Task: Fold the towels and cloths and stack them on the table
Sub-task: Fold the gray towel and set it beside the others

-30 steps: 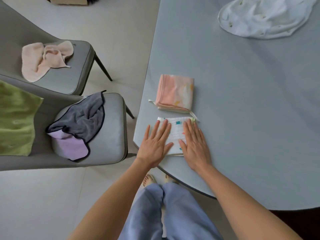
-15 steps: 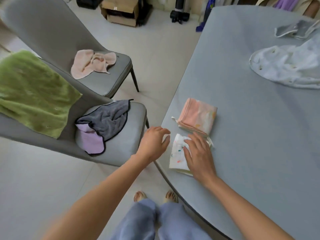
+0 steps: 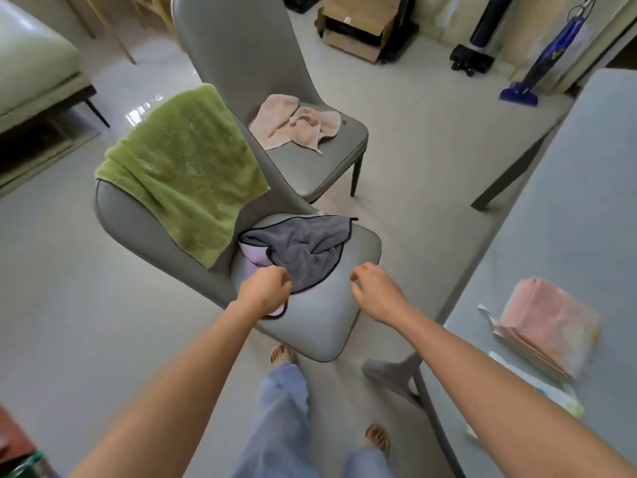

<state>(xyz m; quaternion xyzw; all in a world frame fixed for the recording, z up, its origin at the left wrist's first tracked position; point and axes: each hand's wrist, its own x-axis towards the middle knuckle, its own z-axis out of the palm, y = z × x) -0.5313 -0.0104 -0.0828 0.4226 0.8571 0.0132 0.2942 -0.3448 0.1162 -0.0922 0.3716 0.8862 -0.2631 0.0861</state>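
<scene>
1. Pale grey floor (image 3: pixel 62 305) fills the lower left of the frame, with the person's blue trouser legs (image 3: pixel 282 419) and sandalled feet at the bottom centre.
2. Along the right edge runs the grey table (image 3: pixel 586 219). On it at lower right lies a folded pink cloth (image 3: pixel 548 322), and just below it a folded white cloth (image 3: pixel 551 391), partly hidden by the right forearm.
3. Mid-frame, the left hand (image 3: pixel 265 291) has its fingers curled at the near edge of the grey and lilac cloth (image 3: pixel 300 250); whether it actually grips the fabric I cannot tell.
4. Beside it, the right hand (image 3: pixel 375 291) hovers over the bare seat with fingers loosely curled, holding nothing.
5. That crumpled cloth lies on the seat of the near grey chair (image 3: pixel 327 322), whose backrest carries a draped green towel (image 3: pixel 182 167), left of centre.
6. Farther up, a second grey chair (image 3: pixel 327 167) holds a rumpled peach towel (image 3: pixel 293 122).
7. At the top of the frame stand a cardboard box (image 3: pixel 355 32) and, upper right, a blue floor cleaner (image 3: pixel 537 63).
</scene>
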